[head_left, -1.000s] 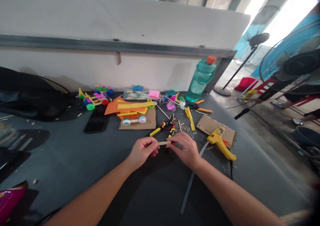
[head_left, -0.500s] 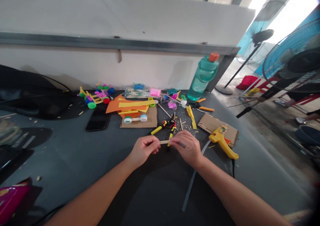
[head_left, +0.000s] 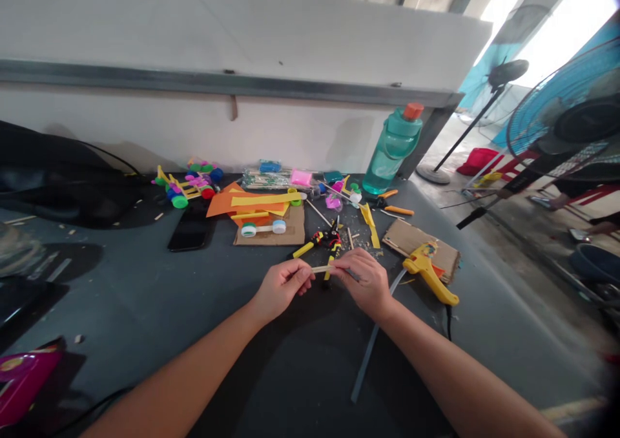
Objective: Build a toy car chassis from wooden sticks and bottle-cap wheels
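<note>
Not much change over the last second: my hands drift a bit up and forward, and more of the pliers' [head_left: 332, 238] near handle now shows past the stick [head_left: 321, 269]. Grip's the same. My left hand [head_left: 283, 289] is closed in a pinch on one end, thumb against fingers; my right hand [head_left: 363, 280] pinches the other end, fingertips together. Stick sits between them, roughly level, over the near handle of the pliers; one piece or two side by side, can't tell. Stick's ends are hidden by my fingers. On the tabletop [head_left: 217, 322], pliers, glue gun [head_left: 429, 273] and cap axle [head_left: 264, 229] lie where they were, none in hand. So I judge this as still handling the stick: no cut or join visible in this stretch, and nothing newly added to it.
</note>
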The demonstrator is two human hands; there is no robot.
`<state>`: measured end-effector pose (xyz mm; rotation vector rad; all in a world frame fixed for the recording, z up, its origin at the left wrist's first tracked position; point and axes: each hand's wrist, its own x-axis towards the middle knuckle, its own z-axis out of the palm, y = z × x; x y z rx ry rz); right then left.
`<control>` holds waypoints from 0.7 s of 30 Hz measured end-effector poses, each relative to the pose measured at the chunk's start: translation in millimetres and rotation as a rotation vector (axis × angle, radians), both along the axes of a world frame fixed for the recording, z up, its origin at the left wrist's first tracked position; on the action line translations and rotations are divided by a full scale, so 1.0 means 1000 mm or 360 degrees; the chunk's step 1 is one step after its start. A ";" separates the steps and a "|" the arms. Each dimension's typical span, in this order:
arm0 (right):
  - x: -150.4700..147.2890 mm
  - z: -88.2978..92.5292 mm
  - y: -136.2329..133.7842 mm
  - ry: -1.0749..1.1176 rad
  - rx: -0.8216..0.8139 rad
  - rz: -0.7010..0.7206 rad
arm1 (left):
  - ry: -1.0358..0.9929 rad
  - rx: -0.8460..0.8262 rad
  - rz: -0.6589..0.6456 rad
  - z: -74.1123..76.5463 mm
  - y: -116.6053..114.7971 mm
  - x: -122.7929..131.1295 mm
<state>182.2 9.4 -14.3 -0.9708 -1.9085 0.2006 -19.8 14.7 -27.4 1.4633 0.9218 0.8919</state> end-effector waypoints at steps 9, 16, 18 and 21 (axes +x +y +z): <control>0.002 0.000 0.000 0.0008 0.0031 -0.0039 | 0.0110 0.0174 0.0115 0.003 -0.003 0.001; 0.003 -0.002 -0.001 0.0002 -0.0003 -0.0023 | 0.0178 0.0305 0.0152 0.003 -0.004 -0.001; 0.003 -0.002 -0.001 0.0006 -0.0020 -0.0014 | 0.0183 0.0315 0.0157 0.003 -0.004 -0.001; 0.003 -0.002 0.000 0.0006 -0.0025 -0.0005 | 0.0185 0.0319 0.0166 0.003 -0.003 -0.001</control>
